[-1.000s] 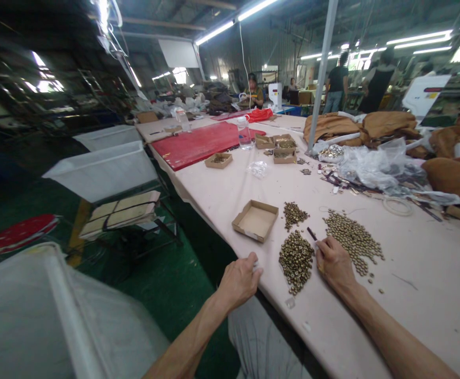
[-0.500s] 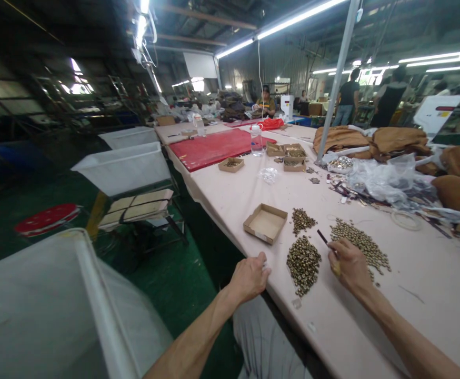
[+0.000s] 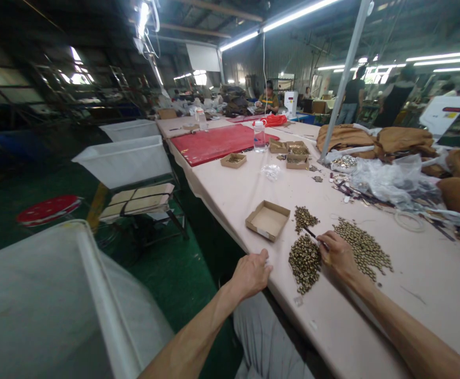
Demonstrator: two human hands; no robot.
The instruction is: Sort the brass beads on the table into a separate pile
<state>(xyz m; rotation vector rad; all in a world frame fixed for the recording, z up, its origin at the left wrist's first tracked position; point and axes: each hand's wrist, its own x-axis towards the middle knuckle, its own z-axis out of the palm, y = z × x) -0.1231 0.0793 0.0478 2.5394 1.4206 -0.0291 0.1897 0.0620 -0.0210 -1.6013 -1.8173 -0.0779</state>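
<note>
Lower centre: thin dark stick gripped in right hand, tip laid at heap of brass eyelets on table. Left hand curled shut at table edge. Eyelets judged light, hard, easily scattered; best taken singly by rim.

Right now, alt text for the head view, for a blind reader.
The right hand holds a thin dark tool against a pile of brass rings on a pink table. The left hand rests at the table edge, near an empty box.
</note>
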